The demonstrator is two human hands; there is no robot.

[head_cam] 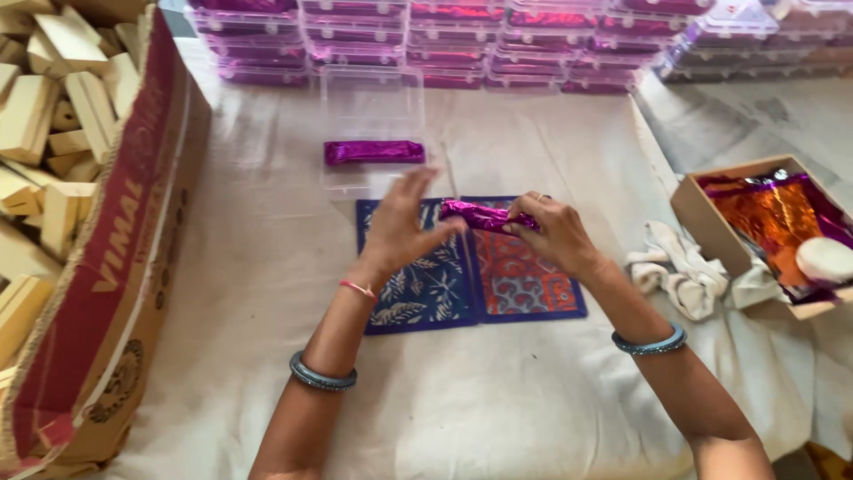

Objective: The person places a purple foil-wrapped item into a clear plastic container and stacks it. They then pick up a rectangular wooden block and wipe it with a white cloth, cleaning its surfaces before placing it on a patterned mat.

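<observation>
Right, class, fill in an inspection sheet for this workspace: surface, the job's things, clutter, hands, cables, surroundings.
Surface: pale cloth over the work area, with a patterned blue and red mat on it.
Job's things: purple foil-wrapped bar held over the mat; another wrapped bar in an open clear box.
Clutter: white rag.
Hands: left hand at one end of the held bar, right hand at the other.
Cables: nothing seen.
Surroundings: carton of wooden blocks, stacked filled boxes, box of foil sheets.

A shiny purple foil-wrapped bar [484, 215] lies level, held above the patterned blue mat [426, 293].
</observation>
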